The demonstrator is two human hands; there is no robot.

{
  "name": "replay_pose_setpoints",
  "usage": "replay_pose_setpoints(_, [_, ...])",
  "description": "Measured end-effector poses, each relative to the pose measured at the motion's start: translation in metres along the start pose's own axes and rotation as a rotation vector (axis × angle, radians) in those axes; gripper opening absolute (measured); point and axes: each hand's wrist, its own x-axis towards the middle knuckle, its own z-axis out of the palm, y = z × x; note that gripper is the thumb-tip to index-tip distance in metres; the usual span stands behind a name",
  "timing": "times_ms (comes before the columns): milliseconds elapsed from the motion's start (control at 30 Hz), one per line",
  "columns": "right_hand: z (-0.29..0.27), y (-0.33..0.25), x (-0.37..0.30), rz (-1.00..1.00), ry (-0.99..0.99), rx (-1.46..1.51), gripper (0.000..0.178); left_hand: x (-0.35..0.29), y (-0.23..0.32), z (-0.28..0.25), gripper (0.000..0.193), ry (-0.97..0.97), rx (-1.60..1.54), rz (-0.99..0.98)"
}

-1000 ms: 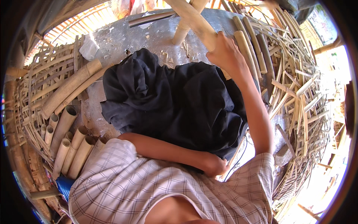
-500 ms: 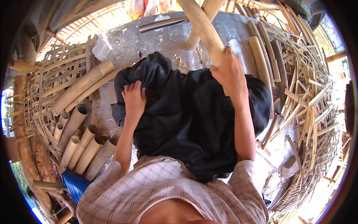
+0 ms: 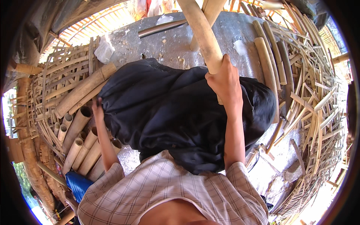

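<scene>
My right hand [image 3: 226, 80] is closed round the near part of a thick pale bamboo pole [image 3: 204, 35]. The pole slants away over my lap, its near end showing just below the fist. Dark cloth [image 3: 168, 105] covers my legs beneath it. At the left side of that cloth is my left hand [image 3: 98, 110], seen edge-on, its fingers stretched out and holding nothing that I can see. The closest things to it are a cut bamboo tube [image 3: 77, 125] and a long bamboo length [image 3: 88, 88].
A second bamboo piece [image 3: 213, 11] crosses behind the pole. A dark split length [image 3: 161, 28] lies on the grey floor [image 3: 123, 41]. More bamboo poles [image 3: 268, 60] lie at right, beside heaped strips [image 3: 315, 116]. Several cut tubes [image 3: 84, 148] and a blue bundle [image 3: 78, 185] are at left.
My left hand has gone from the dark cloth over my left knee out to the left, near the tubes. My left knee has swung down flatter. The right hand, holding the pole, has shifted slightly left and nearer.
</scene>
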Motion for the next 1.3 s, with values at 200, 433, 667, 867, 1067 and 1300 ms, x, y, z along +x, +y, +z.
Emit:
replay_pose_setpoints(200, [-0.008,0.000,0.000,0.054,-0.038,-0.008,0.046,-0.081,-0.111,0.001,0.034,0.259,-0.437,-0.161])
replay_pose_setpoints(433, [-0.006,0.009,0.005,0.042,-0.012,0.066,0.042,-0.139,0.039,-0.100,0.027,-0.352,-0.076,-0.512])
replay_pose_setpoints(667, [-0.002,0.008,0.005,0.030,0.002,0.045,0.042,-0.077,0.186,-0.006,0.051,-0.105,0.180,0.583])
replay_pose_setpoints(867, [-0.004,0.011,0.004,0.004,-0.009,0.073,0.044,0.019,0.195,0.087,0.035,-0.190,0.181,0.682])
replay_pose_setpoints(1067, [0.010,0.003,0.002,0.003,-0.031,0.100,0.047,0.125,0.148,0.087,0.034,-0.623,0.344,0.427])
replay_pose_setpoints(1300, [0.015,0.019,0.001,-0.016,0.060,0.093,0.053,0.064,0.347,0.076,0.053,-0.177,0.039,0.735])
